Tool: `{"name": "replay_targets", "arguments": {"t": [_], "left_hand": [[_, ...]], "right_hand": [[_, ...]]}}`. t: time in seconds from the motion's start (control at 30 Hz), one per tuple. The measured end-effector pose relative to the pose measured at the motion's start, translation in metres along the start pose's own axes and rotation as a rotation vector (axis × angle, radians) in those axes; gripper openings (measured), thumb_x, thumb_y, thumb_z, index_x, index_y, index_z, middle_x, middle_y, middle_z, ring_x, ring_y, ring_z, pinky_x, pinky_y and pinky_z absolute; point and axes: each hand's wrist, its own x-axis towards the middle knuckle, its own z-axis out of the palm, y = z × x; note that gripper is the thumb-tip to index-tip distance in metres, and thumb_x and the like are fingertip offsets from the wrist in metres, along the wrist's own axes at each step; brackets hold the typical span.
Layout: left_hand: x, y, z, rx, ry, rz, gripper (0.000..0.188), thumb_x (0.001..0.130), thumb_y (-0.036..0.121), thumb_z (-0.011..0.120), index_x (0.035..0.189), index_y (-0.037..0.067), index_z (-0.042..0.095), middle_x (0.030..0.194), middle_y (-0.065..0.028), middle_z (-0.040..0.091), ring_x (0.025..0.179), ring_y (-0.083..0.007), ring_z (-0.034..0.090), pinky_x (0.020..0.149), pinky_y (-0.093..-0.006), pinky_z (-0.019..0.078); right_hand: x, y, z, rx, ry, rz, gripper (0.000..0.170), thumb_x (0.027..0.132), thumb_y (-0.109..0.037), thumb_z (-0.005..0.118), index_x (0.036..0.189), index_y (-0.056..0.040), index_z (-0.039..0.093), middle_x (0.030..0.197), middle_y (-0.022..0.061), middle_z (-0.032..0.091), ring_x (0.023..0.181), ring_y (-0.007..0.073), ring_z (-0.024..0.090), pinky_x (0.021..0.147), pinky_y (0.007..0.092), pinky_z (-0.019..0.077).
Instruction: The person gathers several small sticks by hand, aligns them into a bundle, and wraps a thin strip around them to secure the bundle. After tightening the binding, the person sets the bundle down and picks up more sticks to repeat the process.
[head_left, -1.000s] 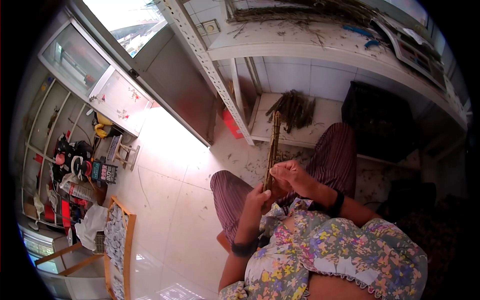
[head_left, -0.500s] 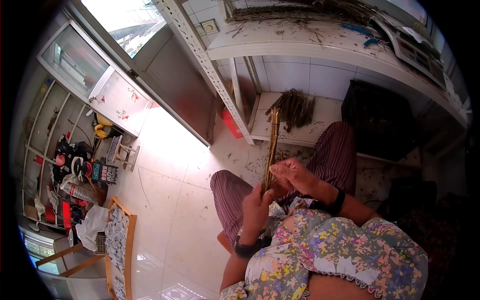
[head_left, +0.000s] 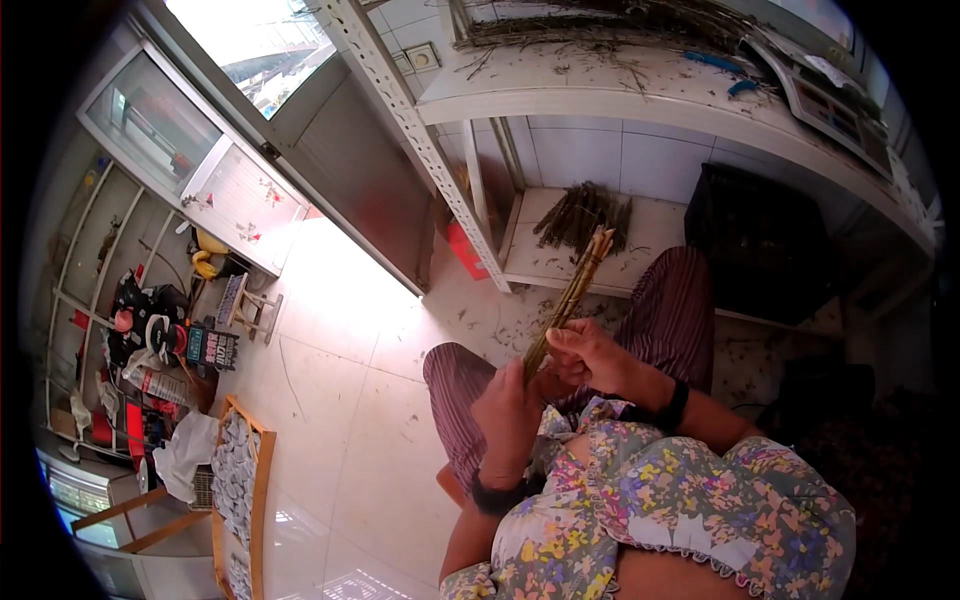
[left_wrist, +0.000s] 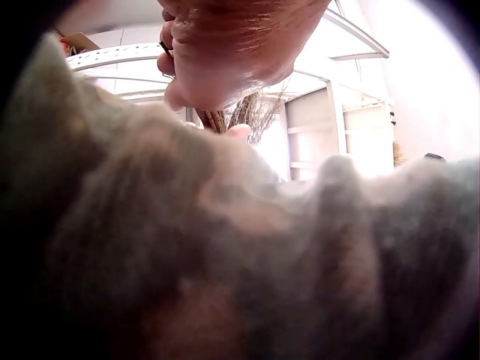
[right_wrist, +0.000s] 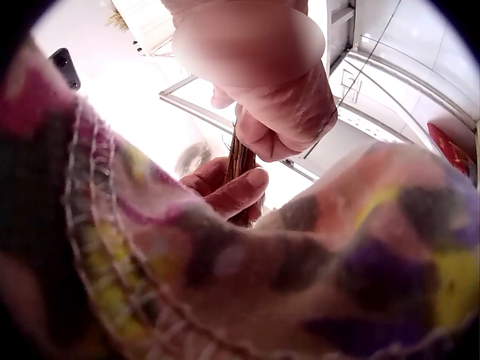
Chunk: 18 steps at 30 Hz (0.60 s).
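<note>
A slim bundle of brown twigs [head_left: 582,275] slants up and away from the lap, its pale cut ends at the top. My left hand [head_left: 508,410] grips its lower end; in the right wrist view the left thumb [right_wrist: 238,193] lies along the twigs. Just above, my right hand [head_left: 592,357] has its fingers curled at the bundle's side, thumb and forefinger pinched together. A thin dark strand [right_wrist: 360,71] runs past that hand in the right wrist view. Thin twig tips [left_wrist: 259,116] show beyond the left hand in the left wrist view.
A pile of short cut twigs [head_left: 575,215] lies on the lower shelf beside a black crate [head_left: 755,245]. Long twigs [head_left: 600,28], a blue-handled tool [head_left: 715,61] and a scale [head_left: 830,110] are on the upper shelf. Plant scraps litter the floor near the knees.
The bundle's top has swung to the right, from nearly upright to a slant. My left hand has turned over so its back shows; the right hand has shifted slightly right.
</note>
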Motion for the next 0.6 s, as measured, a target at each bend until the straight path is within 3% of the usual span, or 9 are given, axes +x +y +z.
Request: {"name": "replay_targets", "arguments": {"t": [0.07,0.17,0.27,0.37,0.47,0.53,0.6], "left_hand": [[0.002,0.002,-0.002,0.073,-0.011,0.031,0.028,0.081,0.011,0.066,0.106,0.001,0.057,0.082,-0.0121,0.061,0.071,-0.0315,0.063,0.059,-0.0374,0.0491],[0.002,-0.001,-0.002,0.079,-0.038,0.059,0.029,0.08,0.012,0.067,0.106,0.002,0.057,0.081,-0.012,0.06,0.07,-0.0303,0.062,0.056,-0.0362,0.0491],[0.0,-0.001,0.005,0.047,-0.049,0.088,0.028,0.082,0.013,0.065,0.106,0.007,0.053,0.079,-0.0078,0.059,0.071,-0.028,0.062,0.054,-0.0373,0.0475],[0.001,0.0,0.004,-0.05,-0.148,0.086,0.033,0.083,0.017,0.066,0.11,0.005,0.051,0.081,-0.0108,0.06,0.07,-0.0296,0.062,0.055,-0.0382,0.0482],[-0.001,-0.003,0.006,-0.198,-0.207,0.064,0.035,0.085,0.021,0.066,0.113,0.003,0.053,0.086,-0.0144,0.062,0.071,-0.0292,0.063,0.058,-0.0368,0.0485],[0.001,0.003,-0.005,-0.465,-0.323,-0.098,0.036,0.086,0.023,0.065,0.113,0.001,0.055,0.089,-0.0154,0.063,0.071,-0.029,0.063,0.061,-0.0357,0.0481],[0.002,-0.001,-0.013,-0.742,-0.42,-0.235,0.033,0.087,0.019,0.062,0.114,0.0,0.057,0.086,-0.0139,0.062,0.07,-0.0241,0.06,0.063,-0.0335,0.0477]], "right_hand": [[0.0,-0.001,-0.004,-0.032,-0.07,-0.01,0.04,0.096,-0.035,0.058,0.065,-0.0134,0.042,0.055,-0.0051,0.035,0.044,0.0053,0.033,0.039,0.0221,0.0243],[-0.006,-0.008,0.006,-0.235,0.031,-0.084,0.041,0.093,-0.036,0.061,0.063,-0.0124,0.046,0.054,-0.0049,0.039,0.046,0.0049,0.036,0.041,0.0239,0.0255],[-0.005,-0.007,0.01,-0.568,0.252,-0.245,0.039,0.089,-0.035,0.063,0.061,-0.01,0.051,0.054,-0.0047,0.043,0.048,0.0044,0.038,0.044,0.0252,0.0271],[-0.002,-0.005,0.008,-0.582,0.287,-0.287,0.036,0.086,-0.032,0.064,0.06,-0.0082,0.055,0.055,-0.0056,0.044,0.05,0.0039,0.037,0.047,0.0246,0.0282],[0.001,0.001,-0.01,-0.558,0.3,-0.178,0.029,0.085,-0.03,0.063,0.067,-0.0072,0.058,0.058,-0.0041,0.049,0.049,0.0069,0.041,0.049,0.0244,0.033],[0.001,0.005,-0.016,-0.538,0.251,-0.27,0.024,0.084,-0.026,0.063,0.07,-0.0069,0.061,0.06,-0.0042,0.052,0.051,0.0062,0.045,0.047,0.0243,0.0329],[0.001,0.007,-0.022,-0.339,0.207,-0.158,0.02,0.084,-0.023,0.062,0.077,-0.0054,0.063,0.067,0.0,0.058,0.057,0.0099,0.052,0.052,0.0265,0.039]]}}
